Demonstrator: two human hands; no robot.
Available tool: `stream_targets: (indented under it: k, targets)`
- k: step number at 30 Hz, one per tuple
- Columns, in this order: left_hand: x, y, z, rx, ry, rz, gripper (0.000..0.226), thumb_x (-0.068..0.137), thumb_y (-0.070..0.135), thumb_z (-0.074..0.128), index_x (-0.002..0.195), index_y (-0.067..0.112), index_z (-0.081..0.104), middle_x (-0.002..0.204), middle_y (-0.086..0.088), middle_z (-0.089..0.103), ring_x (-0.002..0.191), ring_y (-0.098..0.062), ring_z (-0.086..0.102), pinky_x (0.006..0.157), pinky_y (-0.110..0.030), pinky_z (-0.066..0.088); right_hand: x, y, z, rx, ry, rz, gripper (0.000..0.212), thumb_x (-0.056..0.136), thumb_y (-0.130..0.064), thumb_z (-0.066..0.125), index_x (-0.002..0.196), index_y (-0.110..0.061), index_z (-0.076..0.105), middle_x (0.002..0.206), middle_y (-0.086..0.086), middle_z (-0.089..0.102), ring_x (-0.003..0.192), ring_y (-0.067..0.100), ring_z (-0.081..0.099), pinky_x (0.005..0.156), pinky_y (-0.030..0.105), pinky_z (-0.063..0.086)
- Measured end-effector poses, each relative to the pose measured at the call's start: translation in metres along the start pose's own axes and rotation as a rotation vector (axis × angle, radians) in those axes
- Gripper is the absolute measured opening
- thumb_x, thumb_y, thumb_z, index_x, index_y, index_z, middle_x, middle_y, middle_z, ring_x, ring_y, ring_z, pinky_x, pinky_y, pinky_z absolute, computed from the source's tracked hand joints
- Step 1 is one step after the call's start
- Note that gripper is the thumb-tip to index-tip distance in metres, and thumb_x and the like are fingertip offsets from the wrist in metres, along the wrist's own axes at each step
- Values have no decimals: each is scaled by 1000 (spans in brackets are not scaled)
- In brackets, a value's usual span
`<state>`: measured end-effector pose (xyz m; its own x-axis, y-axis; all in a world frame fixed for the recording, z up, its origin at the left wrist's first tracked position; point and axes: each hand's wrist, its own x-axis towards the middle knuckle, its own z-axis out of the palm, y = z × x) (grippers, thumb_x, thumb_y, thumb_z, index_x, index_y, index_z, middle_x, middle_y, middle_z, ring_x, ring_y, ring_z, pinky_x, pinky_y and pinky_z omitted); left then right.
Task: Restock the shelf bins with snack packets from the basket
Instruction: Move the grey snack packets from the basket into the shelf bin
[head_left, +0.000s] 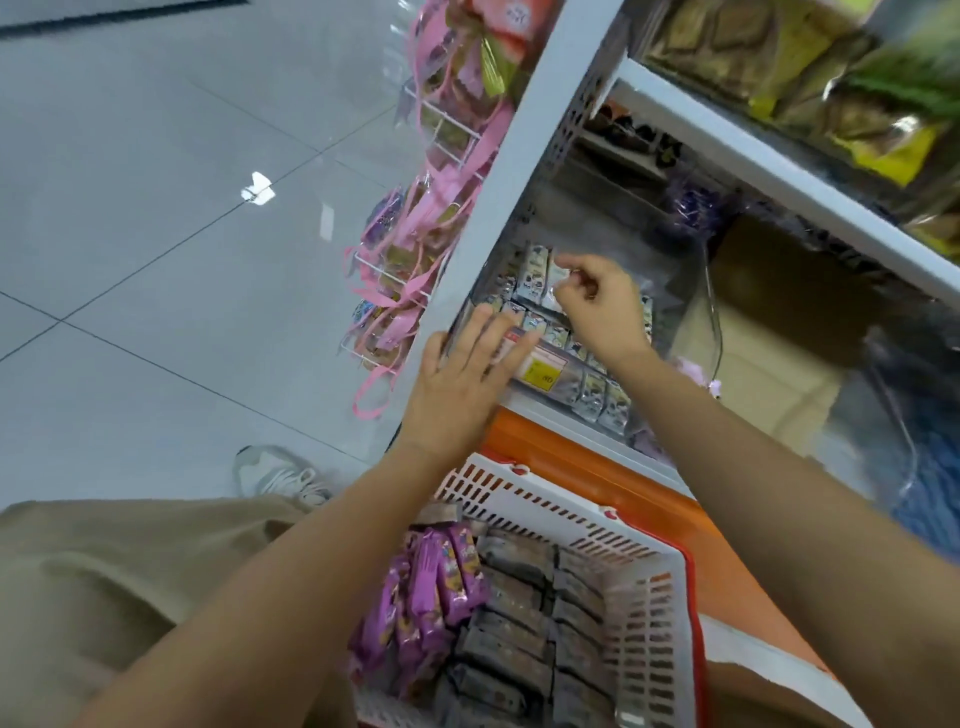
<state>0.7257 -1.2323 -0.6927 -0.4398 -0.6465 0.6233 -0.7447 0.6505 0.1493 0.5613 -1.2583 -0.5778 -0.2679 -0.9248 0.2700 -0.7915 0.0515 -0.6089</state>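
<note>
Pale, glossy snack packets stand on end in rows inside the clear acrylic shelf bin, directly under the fingertips of both hands. The right hand has its fingers curled in, pinching the top edge of one packet in the rows furthest back, though blur softens the detail. The left hand lies flat, fingers straight and gripping nothing. Its fingertips touch the bin's front lip just beside the yellow price label.

These packets look light, thin and crinkly, with a slick film that could slip between the fingers. A pinch on the sealed top seam rather than the puffed middle seems safest, since the contents probably crush easily.

Below both wrists sits one white slotted basket. On the side of the left forearm it holds purple packets, about five that I can tell apart. Toward the right forearm, dark grey-brown packets lie in two rows, roughly six showing in each. The bin's own packets are too blurred to count.
</note>
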Motion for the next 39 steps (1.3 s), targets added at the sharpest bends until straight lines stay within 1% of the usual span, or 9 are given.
stream_targets:
  k: [2, 6, 12, 15, 21, 24, 27, 32, 39]
  targets:
    - [-2, 7, -7, 5, -57, -31, 97, 73, 6, 69, 154, 23, 18, 161, -9, 17, 149, -27, 8, 113, -49, 14, -25, -5, -12, 72, 36, -31, 32, 91, -6, 53, 119, -15, 66, 92, -1, 62, 61, -3, 48, 60, 15, 44]
    - [-8, 30, -18, 27, -120, -121, 91, 75, 8, 62, 156, 16, 19, 163, -12, 11, 150, -30, 3, 119, -45, -5, -83, -1, -30, 198, 49, -72, 26, 93, -3, 53, 115, -13, 63, 70, -10, 50, 59, -1, 45, 55, 13, 38]
    - [-27, 82, -10, 51, -224, 42, 88, 65, 18, 77, 143, 13, 37, 148, -15, 35, 141, -36, 26, 108, -50, 22, -162, 62, -34, 191, 8, -15, 20, 92, -9, 56, 108, -19, 64, 72, 5, 58, 63, 19, 54, 59, 35, 45]
    - [-39, 103, 2, 59, -307, 104, 73, 71, 19, 75, 138, 12, 47, 145, -15, 42, 142, -37, 26, 106, -49, 25, -196, 109, -26, 84, -42, 103, 21, 90, -12, 59, 110, -18, 65, 76, -1, 61, 65, 15, 57, 64, 35, 49]
    - [-61, 115, 38, 84, -528, 233, 80, 62, 21, 83, 135, 9, 53, 141, -16, 49, 135, -37, 42, 108, -52, 35, -242, 180, -7, -41, -240, 337, 27, 93, -18, 59, 120, -17, 63, 94, -3, 59, 78, 12, 59, 74, 29, 49]
    - [-68, 112, 54, 185, -741, 205, 86, 85, 36, 65, 154, 9, 20, 157, -14, 24, 147, -33, 18, 120, -50, 17, -252, 201, 5, -78, -319, 402, 30, 94, -22, 59, 124, -19, 60, 111, 0, 64, 94, 15, 63, 84, 30, 50]
    - [-72, 103, 69, 286, -905, 140, 88, 97, 46, 44, 154, 10, -12, 163, -9, -2, 150, -30, -5, 122, -47, -1, -255, 215, 19, -131, -393, 397, 34, 95, -22, 59, 129, -16, 57, 127, -1, 62, 111, 17, 60, 91, 29, 46]
    - [-83, 88, 80, 198, -936, 89, 94, 95, 33, 51, 152, 14, -21, 164, -8, -8, 151, -27, -11, 122, -46, -3, -254, 236, 53, -154, -483, 419, 34, 96, -26, 56, 128, -15, 57, 123, 5, 65, 109, 23, 62, 88, 32, 48]
    - [-93, 82, 93, 117, -869, 84, 102, 88, 25, 58, 146, 16, -26, 164, -10, -4, 150, -29, -10, 121, -48, -4, -252, 252, 84, -298, -575, 433, 44, 87, -24, 68, 129, -16, 53, 129, 8, 55, 119, 25, 49, 99, 35, 41]
